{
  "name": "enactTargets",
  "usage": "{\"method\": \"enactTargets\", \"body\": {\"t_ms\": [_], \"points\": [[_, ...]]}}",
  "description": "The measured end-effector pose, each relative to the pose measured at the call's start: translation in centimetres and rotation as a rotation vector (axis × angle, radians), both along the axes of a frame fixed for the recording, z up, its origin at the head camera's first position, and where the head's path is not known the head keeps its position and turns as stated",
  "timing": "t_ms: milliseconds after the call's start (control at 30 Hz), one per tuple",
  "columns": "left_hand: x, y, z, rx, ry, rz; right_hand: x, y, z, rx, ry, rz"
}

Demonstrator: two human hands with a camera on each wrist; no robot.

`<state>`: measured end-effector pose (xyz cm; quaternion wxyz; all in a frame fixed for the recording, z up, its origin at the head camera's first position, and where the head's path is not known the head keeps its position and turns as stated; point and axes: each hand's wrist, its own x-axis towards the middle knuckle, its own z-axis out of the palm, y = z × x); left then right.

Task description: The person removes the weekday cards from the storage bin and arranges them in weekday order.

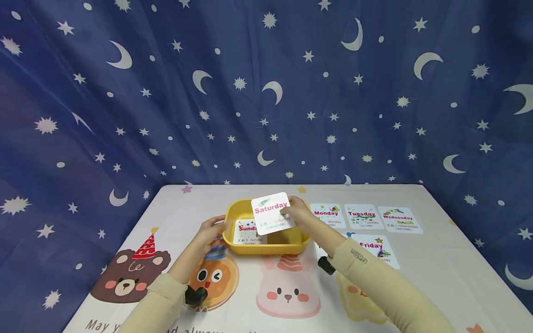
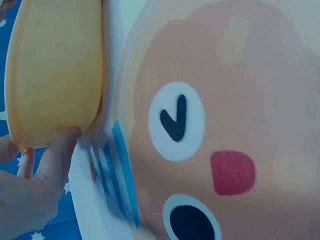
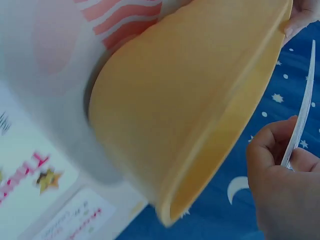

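Observation:
Over the yellow plastic basin [image 1: 266,250], my right hand [image 1: 300,216] pinches a white card printed "Saturday" [image 1: 270,217] by its right edge. The card tilts toward the head camera and stands edge-on in the right wrist view. Inside the basin, at its left, lies a "Sunday" card [image 1: 245,237], partly covered by the raised one. My left hand [image 1: 211,235] grips the basin's left end, with thumb and fingers at the rim, as the left wrist view also shows.
Right of the basin lie cards reading "Monday" [image 1: 326,213], "Tuesday" [image 1: 361,214] and "Wednesday" [image 1: 397,217]. Nearer me are a "Friday" card [image 1: 370,245] and another card [image 3: 20,170], mostly hidden by my right arm in the head view. A starry blue curtain [image 1: 250,92] hangs behind the table.

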<state>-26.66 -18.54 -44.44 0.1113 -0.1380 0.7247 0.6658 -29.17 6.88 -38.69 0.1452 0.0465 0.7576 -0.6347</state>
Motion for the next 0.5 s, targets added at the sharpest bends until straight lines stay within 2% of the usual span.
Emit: {"method": "enactTargets", "body": {"t_ms": [33,300,500], "points": [[0.1,0.0,-0.1,-0.002,-0.002,0.006,-0.2,0.4,-0.4,0.004,0.007,0.003],[0.1,-0.2,-0.2,-0.002,0.006,0.014,1.3,3.5,0.5,0.059,0.109,0.037],[0.3,-0.2,-0.2,0.009,0.007,0.029,2.4,5.9,0.2,0.058,0.1,0.044]]}}
